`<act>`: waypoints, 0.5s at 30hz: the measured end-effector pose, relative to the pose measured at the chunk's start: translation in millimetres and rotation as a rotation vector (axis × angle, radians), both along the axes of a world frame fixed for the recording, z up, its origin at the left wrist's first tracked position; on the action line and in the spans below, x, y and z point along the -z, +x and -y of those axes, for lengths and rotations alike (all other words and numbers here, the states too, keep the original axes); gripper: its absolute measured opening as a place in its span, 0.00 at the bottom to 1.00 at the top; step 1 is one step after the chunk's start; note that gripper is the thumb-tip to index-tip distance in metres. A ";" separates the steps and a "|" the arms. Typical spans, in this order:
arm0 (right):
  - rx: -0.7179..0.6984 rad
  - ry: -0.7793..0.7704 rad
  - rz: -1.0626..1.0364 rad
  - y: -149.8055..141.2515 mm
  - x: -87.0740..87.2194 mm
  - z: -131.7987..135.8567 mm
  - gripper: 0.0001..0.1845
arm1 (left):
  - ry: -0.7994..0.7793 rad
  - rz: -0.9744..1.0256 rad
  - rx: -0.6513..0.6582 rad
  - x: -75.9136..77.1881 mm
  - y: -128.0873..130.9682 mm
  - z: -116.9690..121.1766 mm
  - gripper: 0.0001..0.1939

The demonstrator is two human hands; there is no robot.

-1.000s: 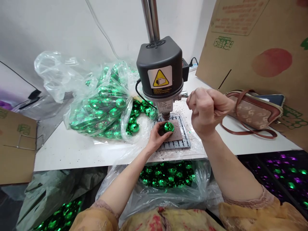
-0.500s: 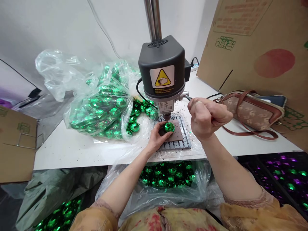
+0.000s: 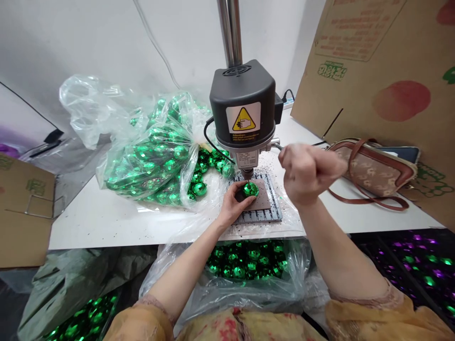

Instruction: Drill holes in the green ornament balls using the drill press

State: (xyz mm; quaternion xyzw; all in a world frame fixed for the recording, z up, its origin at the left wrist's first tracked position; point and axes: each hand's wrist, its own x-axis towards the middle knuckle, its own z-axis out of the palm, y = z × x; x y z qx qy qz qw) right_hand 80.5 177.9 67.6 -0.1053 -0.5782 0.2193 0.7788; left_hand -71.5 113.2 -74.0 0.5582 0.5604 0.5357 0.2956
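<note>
A small bench drill press [image 3: 241, 87] with a dark motor housing stands in front of me. Under its chuck [image 3: 250, 174], a shiny green faceted ball [image 3: 251, 189] rests on a brown pad [image 3: 263, 201] over the slotted metal base [image 3: 277, 215]. The thumb and fingers of my left hand [image 3: 232, 204] grip the ball from its left side. My right hand [image 3: 308, 174], a little blurred, is closed in a fist around the feed lever [image 3: 277, 145] at the machine's right. Most of the lever is hidden inside that fist.
A clear plastic bag [image 3: 152, 156] of green balls lies left of the drill press. Another bag of green balls [image 3: 249, 258] hangs below the table edge. A brown handbag [image 3: 382, 166] and a large cardboard box [image 3: 355, 85] are at the right. Dark specks dot the white table [image 3: 117, 227].
The view has shifted slightly, with the drill press appearing a little lower and further right. My right hand has moved slightly at the lever. My left hand still grips the green ball.
</note>
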 end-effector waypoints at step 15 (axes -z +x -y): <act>-0.150 -0.065 -0.037 -3.1 -46.4 -12.5 0.30 | 0.234 -0.818 0.345 -35.9 -39.2 126.8 0.16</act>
